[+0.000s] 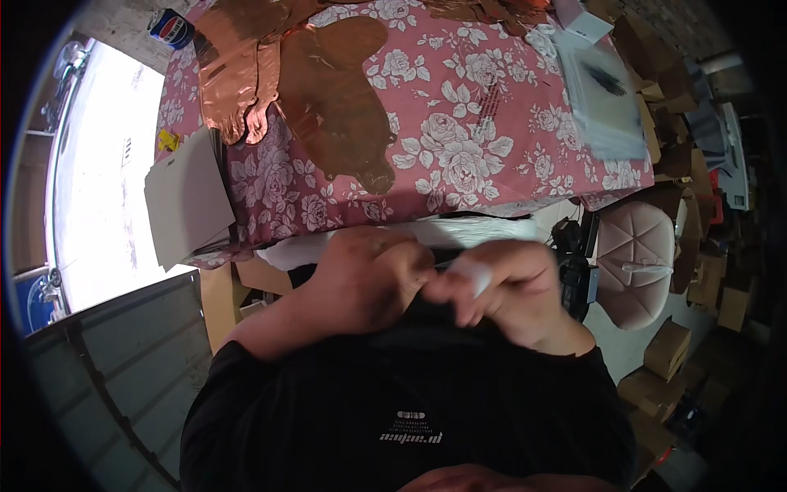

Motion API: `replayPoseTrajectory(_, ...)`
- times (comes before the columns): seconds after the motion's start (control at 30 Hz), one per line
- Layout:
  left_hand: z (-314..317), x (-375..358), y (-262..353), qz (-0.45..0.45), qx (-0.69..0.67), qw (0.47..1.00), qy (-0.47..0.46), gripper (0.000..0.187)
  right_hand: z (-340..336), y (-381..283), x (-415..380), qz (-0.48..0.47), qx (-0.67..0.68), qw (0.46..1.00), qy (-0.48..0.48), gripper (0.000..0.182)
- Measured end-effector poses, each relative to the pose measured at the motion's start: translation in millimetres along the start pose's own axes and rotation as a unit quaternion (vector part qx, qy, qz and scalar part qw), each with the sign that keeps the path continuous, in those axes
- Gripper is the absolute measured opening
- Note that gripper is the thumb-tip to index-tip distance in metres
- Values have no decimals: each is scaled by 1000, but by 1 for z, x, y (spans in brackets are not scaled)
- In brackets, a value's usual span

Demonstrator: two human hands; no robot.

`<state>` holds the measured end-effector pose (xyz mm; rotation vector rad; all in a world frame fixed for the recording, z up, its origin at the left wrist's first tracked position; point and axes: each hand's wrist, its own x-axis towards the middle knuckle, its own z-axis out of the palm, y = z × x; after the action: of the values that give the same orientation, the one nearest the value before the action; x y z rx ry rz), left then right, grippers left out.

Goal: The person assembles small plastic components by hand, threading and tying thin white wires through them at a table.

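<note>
Nearest the camera, against the black shirt [410, 402], the two hands meet just below the counter's front edge. The left hand [365, 283] is curled, its grip closed toward the other hand; what it pinches is hidden behind its fingers, so I cannot tell whether it holds anything. The right hand [512, 291] has its grip closed on a small white piece [473, 275], which pokes out between thumb and fingers, blurred.

Beyond the hands lies the counter [492, 123] under a pink rose-print cloth. On it, straight past the left hand, lies a brown foil balloon shape [340, 98], and touching that balloon's left side a shiny copper foil sheet [234, 74]. A white card [187, 205] overhangs the counter's left edge. At the counter's far left corner stands a blue can [170, 27]. To the counter's right stands a pink padded chair [635, 254].
</note>
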<state>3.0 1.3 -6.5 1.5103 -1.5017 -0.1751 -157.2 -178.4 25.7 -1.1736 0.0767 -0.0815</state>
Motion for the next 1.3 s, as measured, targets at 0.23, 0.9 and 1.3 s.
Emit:
replayPoseTrajectory(0.23,-4,3,1,-19,17,998,50,17,-11,18,10,22,-288,954,-83,14)
replayPoseTrajectory(0.9,-2,2,5,4,12,999,51,16,-15,14,28,-121,-461,869,131,13)
replayPoseTrajectory(1.3,0,3,1,-20,31,996,76,16,-19,23,27,-139,-536,832,37,20)
